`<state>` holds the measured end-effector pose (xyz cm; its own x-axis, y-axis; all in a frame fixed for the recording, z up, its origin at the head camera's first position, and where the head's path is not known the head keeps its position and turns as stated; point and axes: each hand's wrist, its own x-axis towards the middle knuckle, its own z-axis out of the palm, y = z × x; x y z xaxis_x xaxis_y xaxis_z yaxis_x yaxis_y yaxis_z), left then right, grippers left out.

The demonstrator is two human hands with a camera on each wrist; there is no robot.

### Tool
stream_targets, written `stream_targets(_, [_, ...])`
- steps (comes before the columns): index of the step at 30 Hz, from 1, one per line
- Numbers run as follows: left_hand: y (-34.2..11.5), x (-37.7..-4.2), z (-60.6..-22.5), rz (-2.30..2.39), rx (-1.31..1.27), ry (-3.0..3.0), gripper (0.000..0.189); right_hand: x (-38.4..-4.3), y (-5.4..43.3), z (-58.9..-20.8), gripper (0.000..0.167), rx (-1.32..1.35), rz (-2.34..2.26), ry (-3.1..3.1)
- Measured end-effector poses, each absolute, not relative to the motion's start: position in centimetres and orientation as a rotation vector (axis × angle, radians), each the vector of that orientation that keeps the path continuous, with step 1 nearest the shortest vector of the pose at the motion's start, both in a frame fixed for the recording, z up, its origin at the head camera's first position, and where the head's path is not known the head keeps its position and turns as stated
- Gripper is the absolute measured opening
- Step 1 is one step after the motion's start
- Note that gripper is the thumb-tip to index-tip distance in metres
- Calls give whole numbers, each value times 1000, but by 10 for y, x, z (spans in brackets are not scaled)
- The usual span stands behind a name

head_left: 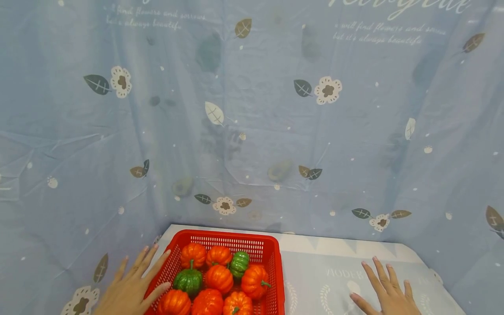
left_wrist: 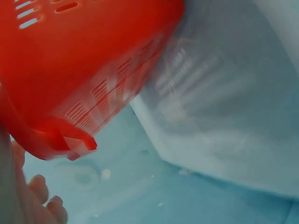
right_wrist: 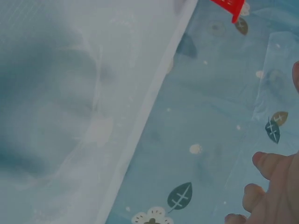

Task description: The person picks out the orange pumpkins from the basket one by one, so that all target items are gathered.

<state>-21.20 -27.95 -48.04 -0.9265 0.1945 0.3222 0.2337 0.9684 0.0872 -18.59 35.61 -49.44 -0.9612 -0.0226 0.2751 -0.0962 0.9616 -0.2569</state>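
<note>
A red plastic basket (head_left: 280, 280) with slotted walls stands on the left part of the table. In it lie several small orange pumpkins (head_left: 219, 279) and two green pumpkins (head_left: 188, 281), one of them near the far wall. My left hand (head_left: 127, 286) is at the basket's left side, fingers spread, thumb and forefinger overlapping its rim; whether they touch it I cannot tell. In the left wrist view the fingertips (left_wrist: 39, 189) show beside the basket's corner. Over the table's right part, my right hand (head_left: 387, 291) has its fingers spread and holds nothing.
The table (head_left: 311, 245) has a pale cover printed with wreaths and lettering. Blue curtains (head_left: 260, 144) with leaves and flowers hang behind it and along both sides, close to the table's edges.
</note>
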Motion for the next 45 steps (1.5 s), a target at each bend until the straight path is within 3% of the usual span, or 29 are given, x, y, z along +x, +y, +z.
stream_targets(6, [-290,-215,-474,-840,-226,-2876,74,-186,344,-481,93,23,633,-2899])
stream_targets(12, [-305,-211,-484,-1586,-27,-2778,63,-185,326,-476,77,-21,920,-2879])
stream_targets(20, [-317,-208,-517,-2027,80,-2632,65,-184,311,-479,62,77,1036,-2833])
stream_targets(29, [-332,-213,-545,-2453,-135,-2409,35,-184,299,-487,58,192,1144,-2778])
stream_targets(36, [-335,-215,-552,-2503,-200,-2354,34,-192,283,-486,50,379,1175,-2763])
stream_targets(45, [-337,-222,-551,-2721,-583,-2233,47,-213,245,-476,51,524,1138,-2837])
